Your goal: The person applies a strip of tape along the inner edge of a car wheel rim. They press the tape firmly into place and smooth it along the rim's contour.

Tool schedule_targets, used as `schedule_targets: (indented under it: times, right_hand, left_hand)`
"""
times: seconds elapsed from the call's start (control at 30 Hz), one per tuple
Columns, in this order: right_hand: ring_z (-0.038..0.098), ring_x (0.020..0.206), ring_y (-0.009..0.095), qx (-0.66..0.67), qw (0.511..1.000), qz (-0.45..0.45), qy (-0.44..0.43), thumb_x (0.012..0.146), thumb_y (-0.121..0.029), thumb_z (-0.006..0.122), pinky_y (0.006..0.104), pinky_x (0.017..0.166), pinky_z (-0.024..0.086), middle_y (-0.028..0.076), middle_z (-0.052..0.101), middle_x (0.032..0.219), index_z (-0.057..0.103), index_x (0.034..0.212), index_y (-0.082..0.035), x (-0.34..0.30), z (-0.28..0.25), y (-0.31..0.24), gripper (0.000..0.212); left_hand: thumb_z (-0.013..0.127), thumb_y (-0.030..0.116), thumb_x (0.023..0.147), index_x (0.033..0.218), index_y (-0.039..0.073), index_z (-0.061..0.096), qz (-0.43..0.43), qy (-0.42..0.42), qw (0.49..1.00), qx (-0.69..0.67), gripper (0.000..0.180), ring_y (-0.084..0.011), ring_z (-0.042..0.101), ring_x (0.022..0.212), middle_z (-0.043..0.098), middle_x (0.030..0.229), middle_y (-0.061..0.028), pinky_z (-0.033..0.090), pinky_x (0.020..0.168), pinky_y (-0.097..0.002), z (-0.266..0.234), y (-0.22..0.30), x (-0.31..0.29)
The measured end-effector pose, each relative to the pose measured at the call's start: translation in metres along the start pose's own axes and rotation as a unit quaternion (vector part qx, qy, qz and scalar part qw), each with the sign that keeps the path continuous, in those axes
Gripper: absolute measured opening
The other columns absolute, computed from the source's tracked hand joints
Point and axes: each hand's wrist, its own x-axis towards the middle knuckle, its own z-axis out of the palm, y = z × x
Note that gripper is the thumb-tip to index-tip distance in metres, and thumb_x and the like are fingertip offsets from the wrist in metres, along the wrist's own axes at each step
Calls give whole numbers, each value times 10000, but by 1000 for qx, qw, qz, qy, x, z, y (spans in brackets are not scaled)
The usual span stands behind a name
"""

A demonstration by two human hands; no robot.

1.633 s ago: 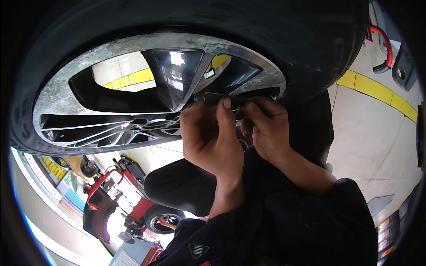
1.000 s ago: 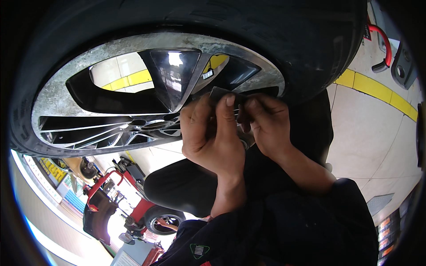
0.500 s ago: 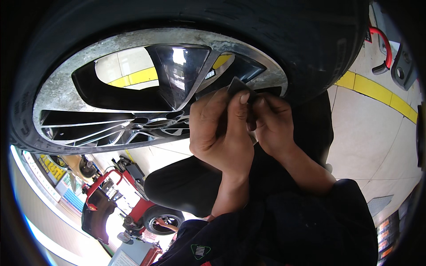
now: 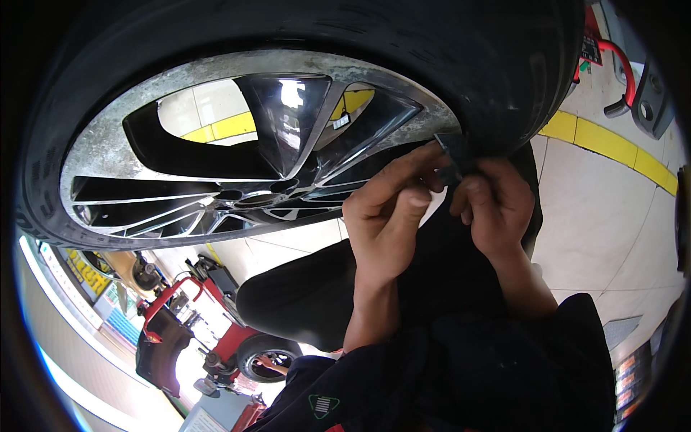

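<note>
A small dark grey sheet [image 4: 451,155], which looks like sandpaper, is between my two hands, in front of the lower right part of the wheel rim. My right hand [image 4: 500,209] pinches its right side, fingers curled. The curled fingers of my left hand [image 4: 385,219] close on its left edge, with the thumb bent just below. Behind stands a large alloy wheel rim [image 4: 187,72] with dark glossy spokes and a dull, mottled grey outer face. A black tire [image 4: 504,79] surrounds it. Neither hand visibly touches the rim.
My dark-clad knee [image 4: 288,302] is below the wheel. Pale floor tiles [image 4: 583,230] carry a yellow stripe [image 4: 604,150]. A red-handled metal part [image 4: 626,72] stands at the upper right. At the lower left, another person's hand [image 4: 272,365] is at a wheel on a red machine [image 4: 230,338].
Both hands have moved right with the dark sheet. They have drawn a little apart, and my left thumb has come off the sheet's face, leaving more of it in view.
</note>
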Motion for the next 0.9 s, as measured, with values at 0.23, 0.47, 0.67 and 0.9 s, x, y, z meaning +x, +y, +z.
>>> schedule_targets:
  times: [0.23,0.47,0.67,0.9]
  right_hand:
    - [620,511,108,-149,985,-82,11,852,-33,639,199,442,438,67,632,617,618,894,8,7,9,-3,61]
    - [612,501,103,-175,980,-93,24,847,-49,655,201,429,424,60,629,609,627,883,6,13,5,-2,72]
    - [600,490,91,-145,984,-93,41,848,-63,658,197,422,411,48,621,592,638,856,1,14,10,-1,68]
    - [592,484,89,-102,991,-72,46,851,-68,656,200,427,413,35,610,577,640,859,-10,18,13,7,60]
  left_hand:
    - [676,50,841,872,-41,661,-31,124,991,32,97,-54,501,588,627,704,-46,372,544,-176,8,-3,6]
    - [664,95,856,787,-37,637,-38,147,988,24,151,-66,394,462,523,562,-28,288,443,-202,15,-7,11]
    - [666,108,858,777,-35,640,-29,156,987,28,166,-65,395,460,528,565,-28,289,442,-197,19,-6,11]
    - [663,110,862,754,-26,631,1,174,981,90,177,-58,378,461,532,575,-25,281,437,-199,16,-12,13]
